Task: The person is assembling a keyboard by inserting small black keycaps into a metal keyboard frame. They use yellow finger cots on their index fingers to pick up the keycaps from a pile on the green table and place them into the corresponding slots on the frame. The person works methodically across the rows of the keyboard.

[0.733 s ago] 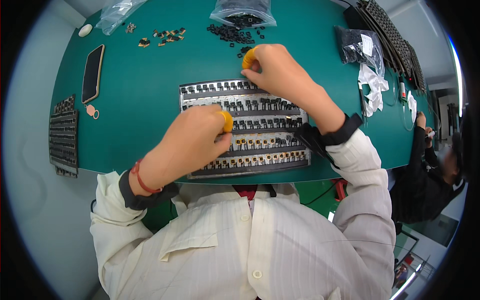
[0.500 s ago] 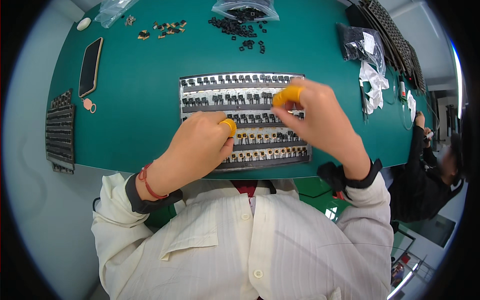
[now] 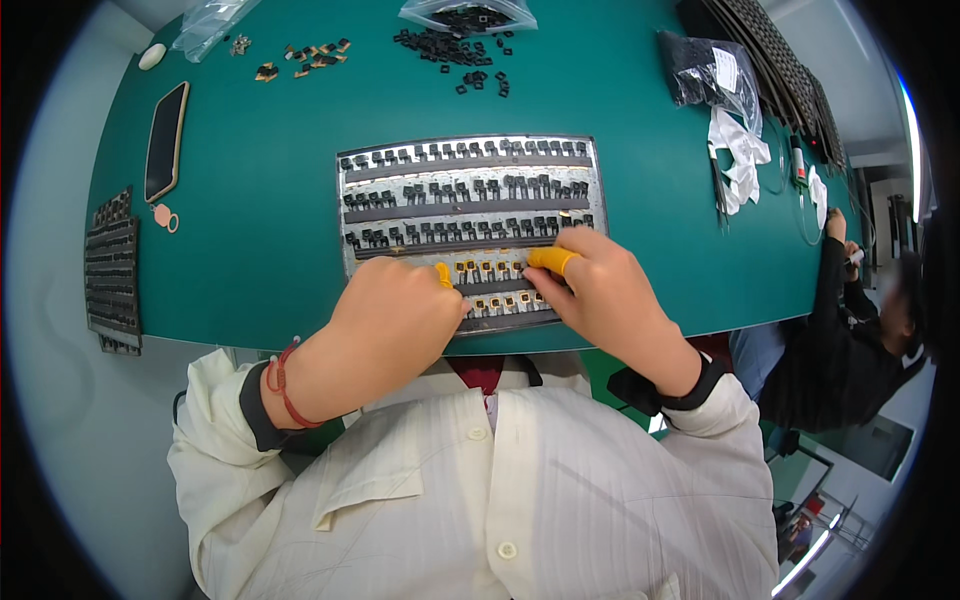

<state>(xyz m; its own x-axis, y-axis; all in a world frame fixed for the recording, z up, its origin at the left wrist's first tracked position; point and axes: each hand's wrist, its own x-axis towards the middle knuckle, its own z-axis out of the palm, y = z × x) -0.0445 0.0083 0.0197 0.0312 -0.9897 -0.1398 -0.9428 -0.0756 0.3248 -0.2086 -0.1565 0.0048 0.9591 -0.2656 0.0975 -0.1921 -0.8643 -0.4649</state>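
Note:
A flat metal tray (image 3: 420,213) lies in front of me, lined with rows of small black square parts (image 3: 460,192). Gold-edged square parts (image 3: 472,268) sit in its two nearest rows. My left hand (image 3: 392,312) is closed over the tray's near left corner, a yellow finger cot on one finger. Whatever its fingertips hold is hidden. With a yellow cot on its index finger, my right hand (image 3: 605,292) pinches at the fourth row, thumb and index close together. Anything between those fingertips is too small to make out.
Loose black parts (image 3: 440,46) and gold-edged pieces (image 3: 318,56) lie at the back, by an open plastic bag (image 3: 470,14). A phone (image 3: 166,142) and another tray (image 3: 112,270) are on the left. A filled bag (image 3: 708,72), white tissue (image 3: 742,160) and a co-worker (image 3: 850,340) are right.
My right hand has come down and left from the upper right rows to the fourth row, nearer my left hand. The whole view has shifted slightly; my left hand stays at the near left corner.

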